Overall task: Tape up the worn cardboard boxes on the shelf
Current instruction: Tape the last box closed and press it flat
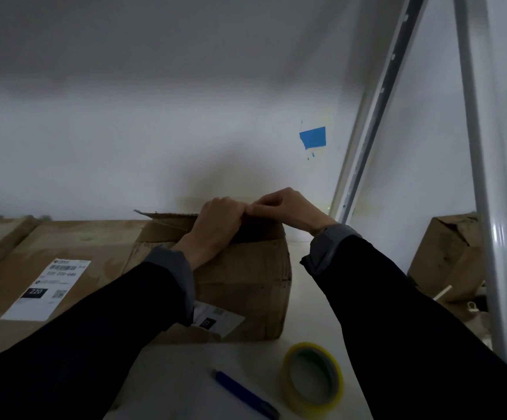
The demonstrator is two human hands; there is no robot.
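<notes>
Single wide-angle view from my head, facing forward and slightly down into the shelf (315, 298), close over the cardboard box (246, 283), white back wall (125, 147) ahead, both my forearms reaching in from bottom edge

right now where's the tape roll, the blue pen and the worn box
tape roll (334, 386), head view, on its yellow outer band
blue pen (240, 391), head view, mid-barrel
worn box (246, 283), head view, on its front face
</notes>
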